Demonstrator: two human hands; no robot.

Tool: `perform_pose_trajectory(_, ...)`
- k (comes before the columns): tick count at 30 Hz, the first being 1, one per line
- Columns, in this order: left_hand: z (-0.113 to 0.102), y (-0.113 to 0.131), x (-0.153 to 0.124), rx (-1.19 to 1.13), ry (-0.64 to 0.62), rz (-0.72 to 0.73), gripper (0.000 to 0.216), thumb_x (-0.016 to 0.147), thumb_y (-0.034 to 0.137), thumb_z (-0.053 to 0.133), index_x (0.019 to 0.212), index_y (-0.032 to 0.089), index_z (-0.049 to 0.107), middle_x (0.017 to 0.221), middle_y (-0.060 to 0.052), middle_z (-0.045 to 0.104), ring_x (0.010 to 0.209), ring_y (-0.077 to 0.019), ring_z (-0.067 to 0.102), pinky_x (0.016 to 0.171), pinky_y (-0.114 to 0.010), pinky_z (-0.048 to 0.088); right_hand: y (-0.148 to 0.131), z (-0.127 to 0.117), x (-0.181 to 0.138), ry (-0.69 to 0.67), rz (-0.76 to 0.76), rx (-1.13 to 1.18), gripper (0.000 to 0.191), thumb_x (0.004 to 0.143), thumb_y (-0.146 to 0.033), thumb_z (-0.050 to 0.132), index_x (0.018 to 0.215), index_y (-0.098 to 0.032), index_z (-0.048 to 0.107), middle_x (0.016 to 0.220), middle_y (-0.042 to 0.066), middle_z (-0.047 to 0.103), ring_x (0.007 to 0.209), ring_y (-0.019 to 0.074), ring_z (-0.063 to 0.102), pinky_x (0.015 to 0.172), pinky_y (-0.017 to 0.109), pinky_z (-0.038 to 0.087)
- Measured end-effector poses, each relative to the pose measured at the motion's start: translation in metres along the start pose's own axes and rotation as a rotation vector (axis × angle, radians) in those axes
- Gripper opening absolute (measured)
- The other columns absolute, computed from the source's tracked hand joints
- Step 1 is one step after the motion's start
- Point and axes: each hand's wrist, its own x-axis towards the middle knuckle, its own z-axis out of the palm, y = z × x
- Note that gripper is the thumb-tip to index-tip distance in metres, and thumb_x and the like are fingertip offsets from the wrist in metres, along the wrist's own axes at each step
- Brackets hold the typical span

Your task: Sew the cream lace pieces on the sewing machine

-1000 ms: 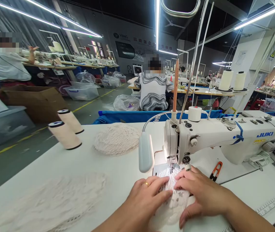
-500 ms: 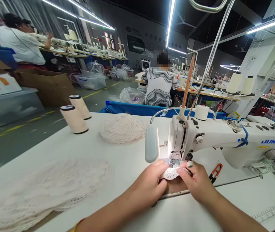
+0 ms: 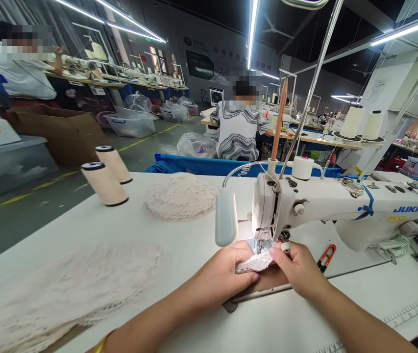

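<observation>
A small piece of white eyelet lace point(image 3: 255, 263) lies under the presser foot point(image 3: 258, 246) of the white sewing machine point(image 3: 315, 198). My left hand point(image 3: 227, 274) grips the lace's left end, thumb below and fingers on top. On the other side my right hand point(image 3: 299, 267) pinches the right end between thumb and fingers, close beside the needle area. The machine's lamp lights the fabric. Orange-handled thread snips point(image 3: 327, 258) rest on the machine bed to the right of my right hand.
A flat lace stack point(image 3: 72, 289) covers the table's left front, with a round lace pile point(image 3: 181, 196) behind it. Two cream thread cones point(image 3: 105, 184) stand at the left edge. A grey lamp head point(image 3: 226, 218) hangs left of the needle. A co-worker point(image 3: 238, 127) sits ahead.
My left hand has shifted slightly left and its thumb has straightened, so more of the lace shows. The right hand keeps its pinch. The whole view has shifted a little.
</observation>
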Motion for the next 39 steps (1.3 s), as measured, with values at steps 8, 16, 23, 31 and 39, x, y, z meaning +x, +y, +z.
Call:
perform_pose_trajectory(8, 0.017, -0.017, -0.023, 0.236, 0.109, 0.414, 0.023, 0.093, 0.012, 0.054, 0.080, 0.022, 0.070, 0.087, -0.003, 0.065, 0.080, -0.0181, 0.061, 0.068, -0.028, 0.044, -0.002, -0.012, -0.015, -0.242, -0.442, -0.472, 0.039, 0.112, -0.039, 0.051, 0.076, -0.023, 0.053, 0.076, 0.000, 0.064, 0.077, 0.0188, 0.056, 0.079, 0.033, 0.044)
perform_pose_trajectory(16, 0.026, -0.026, -0.036, 0.378, 0.188, 0.506, 0.033, 0.091, -0.001, 0.047, 0.090, 0.024, 0.070, 0.092, -0.002, 0.070, 0.081, -0.0188, 0.063, 0.071, -0.030, 0.044, -0.001, -0.016, -0.019, -0.240, -0.547, -0.642, 0.036, 0.117, -0.039, 0.046, 0.087, -0.022, 0.059, 0.084, 0.000, 0.070, 0.083, 0.0191, 0.060, 0.081, 0.033, 0.042)
perform_pose_trajectory(23, 0.025, -0.029, -0.028, 0.376, 0.240, 0.478, 0.036, 0.094, 0.003, 0.043, 0.093, 0.023, 0.073, 0.096, -0.003, 0.072, 0.083, -0.0200, 0.062, 0.072, -0.032, 0.046, 0.009, -0.010, -0.015, -0.152, -0.555, -0.699, 0.027, 0.114, -0.030, 0.052, 0.091, -0.021, 0.062, 0.086, 0.000, 0.072, 0.079, 0.0198, 0.058, 0.077, 0.035, 0.040)
perform_pose_trajectory(31, 0.022, -0.035, -0.018, 0.351, 0.257, 0.489, 0.032, 0.104, 0.015, 0.043, 0.094, 0.022, 0.073, 0.097, -0.005, 0.070, 0.083, -0.0205, 0.061, 0.070, -0.032, 0.046, 0.007, -0.012, -0.016, -0.158, -0.464, -0.688, 0.025, 0.107, -0.045, 0.069, 0.098, -0.022, 0.064, 0.087, 0.001, 0.072, 0.086, 0.0238, 0.059, 0.081, 0.036, 0.043)
perform_pose_trajectory(39, 0.013, -0.021, -0.009, 0.228, 0.094, 0.264, 0.034, 0.107, 0.029, 0.043, 0.080, 0.020, 0.063, 0.084, -0.004, 0.067, 0.077, -0.0202, 0.063, 0.068, -0.030, 0.047, 0.012, 0.007, -0.014, -0.020, -0.502, -0.736, 0.015, 0.106, -0.028, 0.060, 0.119, -0.021, 0.062, 0.102, 0.009, 0.075, 0.093, 0.0295, 0.064, 0.082, 0.040, 0.046)
